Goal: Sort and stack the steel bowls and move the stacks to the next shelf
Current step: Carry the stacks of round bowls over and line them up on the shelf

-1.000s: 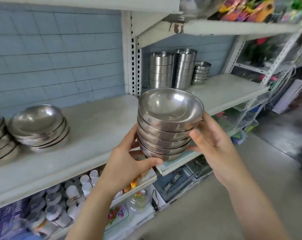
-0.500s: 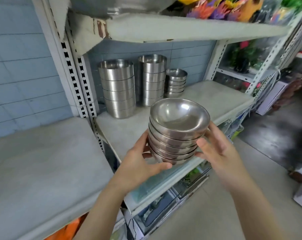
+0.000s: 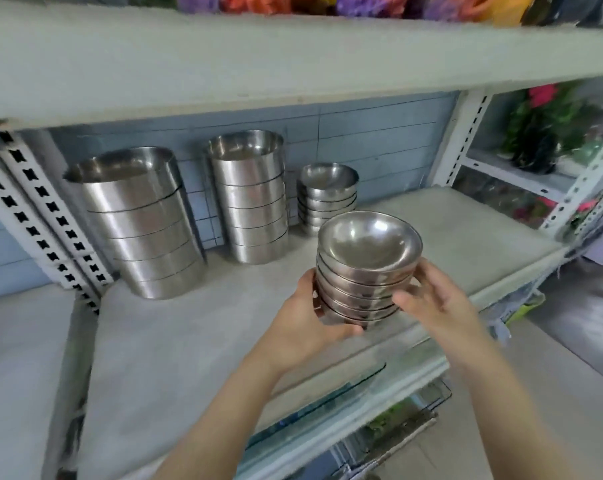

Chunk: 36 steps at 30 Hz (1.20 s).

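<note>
Head view: both hands grip bowl stack (image 3: 367, 268) above shelf (image 3: 189, 341) front edge

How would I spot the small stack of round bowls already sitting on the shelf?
On the grey shelf, look along the blue tiled back wall. Three steel stacks stand there, and yours is the rightmost stack. Unlike the wide straight-sided stack and the narrower one to its left, it is short, with rounded bowls.

Shop: slotted metal rack shelving (image 3: 379, 209), stocked stacks of identical steel bowls (image 3: 144, 223), artificial flowers (image 3: 542, 129) displayed on neighbouring shelves
</note>
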### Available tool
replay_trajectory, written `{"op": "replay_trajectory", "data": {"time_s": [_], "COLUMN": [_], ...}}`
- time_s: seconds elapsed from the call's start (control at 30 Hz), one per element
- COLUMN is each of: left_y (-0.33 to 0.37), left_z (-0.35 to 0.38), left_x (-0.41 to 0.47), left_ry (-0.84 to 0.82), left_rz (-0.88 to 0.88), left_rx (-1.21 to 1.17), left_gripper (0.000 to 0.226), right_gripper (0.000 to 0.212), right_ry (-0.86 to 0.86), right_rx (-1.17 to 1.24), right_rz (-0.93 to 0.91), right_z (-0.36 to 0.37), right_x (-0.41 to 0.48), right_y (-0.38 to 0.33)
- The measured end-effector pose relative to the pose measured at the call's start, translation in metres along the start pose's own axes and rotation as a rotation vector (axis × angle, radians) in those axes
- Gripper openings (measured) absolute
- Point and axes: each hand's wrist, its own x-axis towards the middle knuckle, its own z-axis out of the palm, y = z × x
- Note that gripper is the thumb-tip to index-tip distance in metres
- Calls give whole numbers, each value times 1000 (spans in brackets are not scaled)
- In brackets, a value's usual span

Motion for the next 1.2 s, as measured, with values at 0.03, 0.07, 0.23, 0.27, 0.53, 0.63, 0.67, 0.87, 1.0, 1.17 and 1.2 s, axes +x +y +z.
{"op": "replay_trajectory", "data": {"time_s": [0.03,0.07,0.23,0.27,0.53,0.63,0.67,0.87,1.0,1.17,1.2], "left_y": [1,3,19,23,22,21,21,21,21,18,17], "left_z": [12,24,78,86,127,133,135,140,139,143,144], "left_x": [16,31,97,109,192,216,222,256,275,288,289], "left_ry": [22,48,165,184,362,436,454,527,587,641,652], "left_rz": [-21,-44,-142,-150,-211,-225,-225,-279,-303,-304,-302], "left_rx": [12,25,103,114,172,170,169,170,223,226,215], "left_gripper": [102,104,98,97,96,89,88,78,87,93,93], "right_gripper": [72,75,76,75,68,64,63,46,52,61,61], "right_ry": [-28,-63,-203,-212,-292,-316,-332,-359,-381,-460,-470], "right_rx": [-15,-19,-26,-10,28,0,-26,-66,-66,-49,-46], "right_rz": [10,15,35,40,-2,-21,-32,-62,-54,-28,-18], "right_z": [-16,-32,-104,-115,-156,-161,-162,-165,-163,-160,-160], "right_x": [17,34,114,127,216,248,257,296,316,324,325], "right_y": [7,12,44,49,81,88,89,92,99,101,103]}}
